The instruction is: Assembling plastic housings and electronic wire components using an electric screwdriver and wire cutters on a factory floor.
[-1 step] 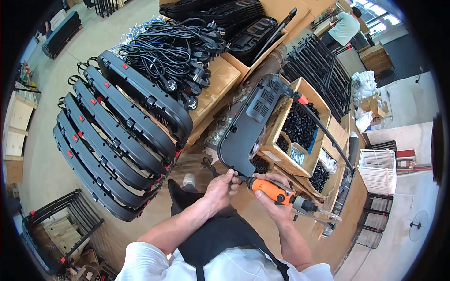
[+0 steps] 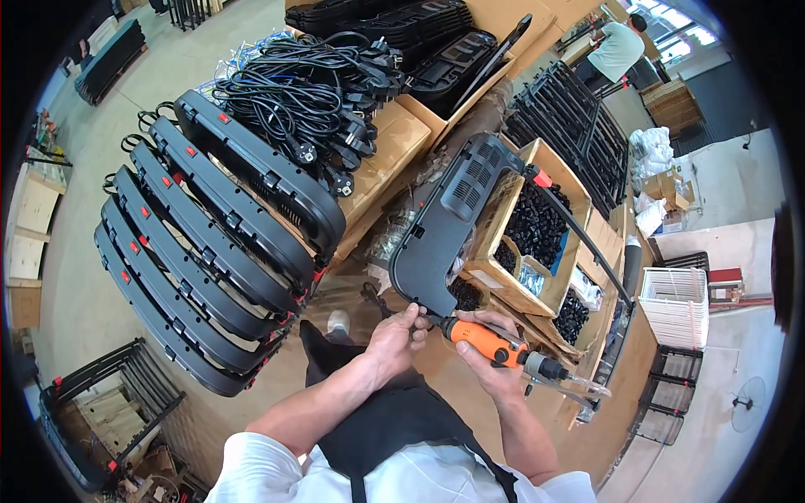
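My right hand (image 2: 495, 369) is wrapped round an orange and black power screwdriver (image 2: 485, 342), its front end pointing left toward a black plastic housing (image 2: 425, 260). That housing has a slotted vent panel and stands tilted in front of me, joined to a black tube frame (image 2: 579, 230) with a red clip. At the housing's lower end my left hand (image 2: 396, 339) is closed, thumb and fingers pinched beside the screwdriver's tip. What those fingers hold is hidden. A dark cable end (image 2: 371, 295) shows just left of the housing.
Several black housings with red switches (image 2: 226, 184) stand in a row at left. Behind them lies a heap of black power cables (image 2: 293, 92) on cardboard. Wooden bins (image 2: 537, 293) of small black parts are at right. Stacked black frames (image 2: 579, 126) and another person (image 2: 616, 50) are farther back.
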`<state>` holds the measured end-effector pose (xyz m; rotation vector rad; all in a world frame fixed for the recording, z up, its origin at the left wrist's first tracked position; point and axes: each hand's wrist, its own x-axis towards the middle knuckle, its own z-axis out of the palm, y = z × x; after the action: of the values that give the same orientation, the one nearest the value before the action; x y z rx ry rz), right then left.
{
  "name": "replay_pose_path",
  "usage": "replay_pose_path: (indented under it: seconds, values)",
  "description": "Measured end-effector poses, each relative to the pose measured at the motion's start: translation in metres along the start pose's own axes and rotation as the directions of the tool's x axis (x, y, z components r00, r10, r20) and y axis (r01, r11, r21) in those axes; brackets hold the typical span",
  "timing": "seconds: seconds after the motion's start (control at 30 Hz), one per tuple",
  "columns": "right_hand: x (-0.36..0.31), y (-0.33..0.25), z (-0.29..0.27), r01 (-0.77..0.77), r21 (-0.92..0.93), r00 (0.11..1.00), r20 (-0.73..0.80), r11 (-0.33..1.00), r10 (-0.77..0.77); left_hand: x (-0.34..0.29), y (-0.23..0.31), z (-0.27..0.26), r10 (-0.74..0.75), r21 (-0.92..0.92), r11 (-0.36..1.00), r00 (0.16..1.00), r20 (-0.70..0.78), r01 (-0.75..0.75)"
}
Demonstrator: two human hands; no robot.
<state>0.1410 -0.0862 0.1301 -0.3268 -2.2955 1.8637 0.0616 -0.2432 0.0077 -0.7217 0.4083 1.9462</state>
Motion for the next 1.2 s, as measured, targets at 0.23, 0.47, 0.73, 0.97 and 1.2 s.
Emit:
replay_pose_path:
  seconds: [0.23,0.47,0.73,0.97,1.2]
  values:
    - [0.002,-0.007,0.007,-0.001,-0.118,1.0,-0.016,0.993,-0.001,-0.004,0.001,0.008,-0.05,-0.044,0.998,0.998,-0.041,0.049]
    - [0.017,-0.002,0.019,-0.054,-0.168,0.998,-0.043,0.984,0.048,-0.007,-0.004,0.005,0.054,0.166,0.986,0.992,-0.115,-0.035]
    - [0.039,-0.008,0.034,-0.078,-0.261,0.995,0.04,0.962,0.092,-0.019,0.009,-0.007,0.165,0.321,0.931,0.985,0.057,-0.175]
    - [0.046,-0.005,0.033,-0.074,-0.332,0.991,0.084,0.94,0.108,-0.03,0.028,0.001,0.163,0.315,0.93,0.981,0.103,-0.188]
    - [0.045,-0.007,0.033,-0.102,-0.323,0.986,0.094,0.941,0.139,-0.035,0.057,0.006,0.257,0.393,0.877,0.961,0.104,-0.277]
